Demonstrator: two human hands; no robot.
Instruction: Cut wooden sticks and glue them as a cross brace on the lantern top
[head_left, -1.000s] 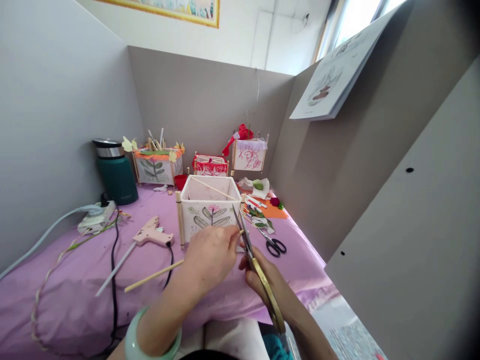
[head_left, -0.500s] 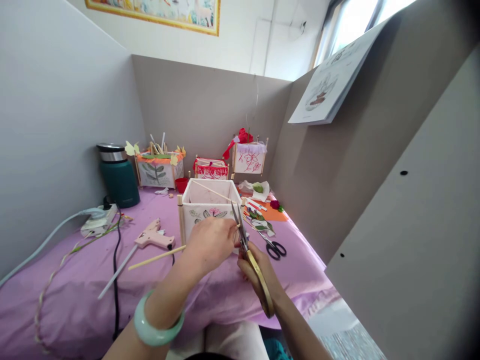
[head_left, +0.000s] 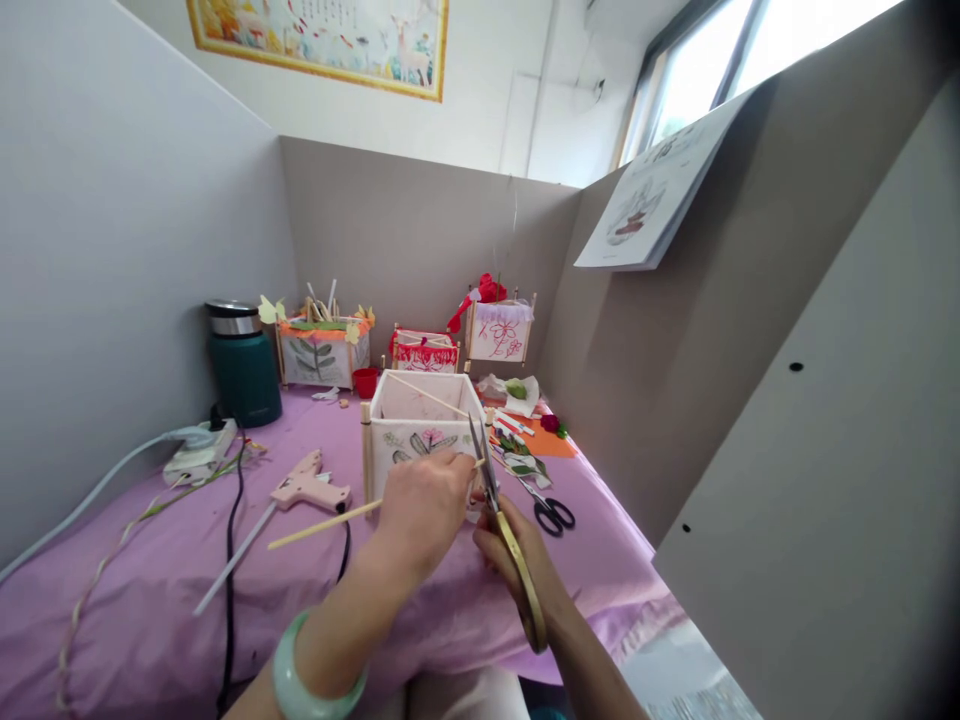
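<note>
My left hand is closed around a thin wooden stick, whose long end sticks out to the left. The stick's other tip shows by the scissor blades. My right hand grips a pair of gold-handled scissors, blades pointing up and away. The blades look slightly parted near the stick's tip; whether they touch it I cannot tell. Just behind both hands stands a white box with a painted flower and wooden corner posts. Another thin stick lies across its top.
On the left are a pink glue gun, a power strip with cables and a green bottle. Black-handled scissors, leaves and markers lie right. Decorated boxes and a red cup stand behind. Grey partitions enclose the table.
The whole view has shifted slightly, so the table and hands sit lower in the picture. Both hands keep nearly the same pose, with the stick and scissors still held.
</note>
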